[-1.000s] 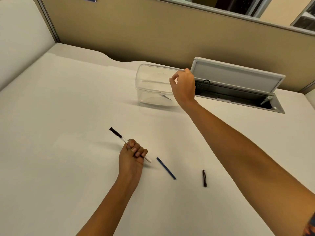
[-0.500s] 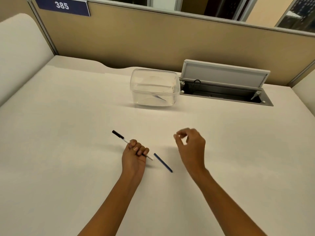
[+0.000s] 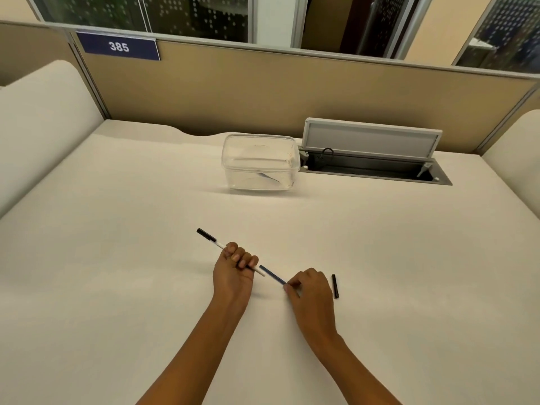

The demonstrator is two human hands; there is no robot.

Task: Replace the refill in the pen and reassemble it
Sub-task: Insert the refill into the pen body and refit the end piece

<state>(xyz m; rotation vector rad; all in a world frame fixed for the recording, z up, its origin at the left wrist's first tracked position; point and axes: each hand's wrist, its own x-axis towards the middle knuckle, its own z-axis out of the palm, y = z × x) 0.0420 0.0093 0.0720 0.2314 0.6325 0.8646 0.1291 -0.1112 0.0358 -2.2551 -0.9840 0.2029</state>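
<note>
The task stood midway. At lower centre of the frame, the left hand was clenched around the white pen barrel, while the right hand pinched the near end of the blue refill, whose far end met the barrel's open mouth. Seating the refill and fitting the small black piece, lying on the counter just right, remained.

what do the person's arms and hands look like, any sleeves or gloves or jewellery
Both forearms are bare up to the bottom edge of the picture, with no sleeves in view. The left hand and right hand wear no gloves, and no rings, watch or bracelet show. Fingernails look short and unpainted.
</note>
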